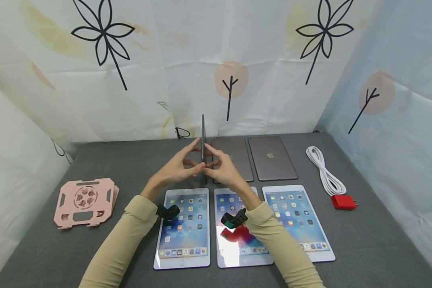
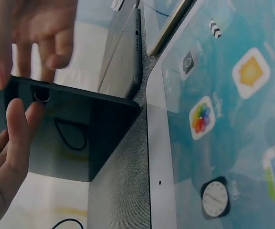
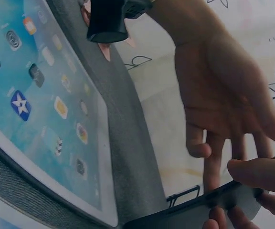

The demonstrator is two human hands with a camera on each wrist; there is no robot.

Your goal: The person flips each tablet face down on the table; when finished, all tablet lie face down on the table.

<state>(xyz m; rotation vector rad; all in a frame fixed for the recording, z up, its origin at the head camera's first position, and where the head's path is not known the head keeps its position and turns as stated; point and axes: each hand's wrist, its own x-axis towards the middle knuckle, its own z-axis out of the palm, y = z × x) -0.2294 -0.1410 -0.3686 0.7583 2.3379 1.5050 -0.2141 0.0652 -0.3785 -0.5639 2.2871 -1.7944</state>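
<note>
You hold a thin, rectangular dark grey tablet [image 1: 203, 130] on edge at the rear of the grey cloth-covered table [image 1: 367, 248], between your bare left hand [image 1: 176, 166] and bare right hand [image 1: 223, 169]. Its narrow side faces you. Its long axis appears to run away from you, toward the pale printed curtain [image 1: 187, 48]. The glossy dark face points to your left; the opposite face points to your right. You cannot tell whether the lower edge touches the cloth.

Grip state: your two hands pinch the tablet by the fingertips from opposite sides, fingers spread, thumbs at the near end.

Just right of the tablet, two flat dark grey metal tablets [image 1: 271, 160] lie back up. Nearer you, three white-framed rectangular tablets [image 1: 185, 224] lie in a row, screens lit. A pink perforated stand [image 1: 66, 204] is at left. At right, a coiled white cable [image 1: 322, 168] lies beside a red block-shaped plug adapter [image 1: 343, 202]
</note>
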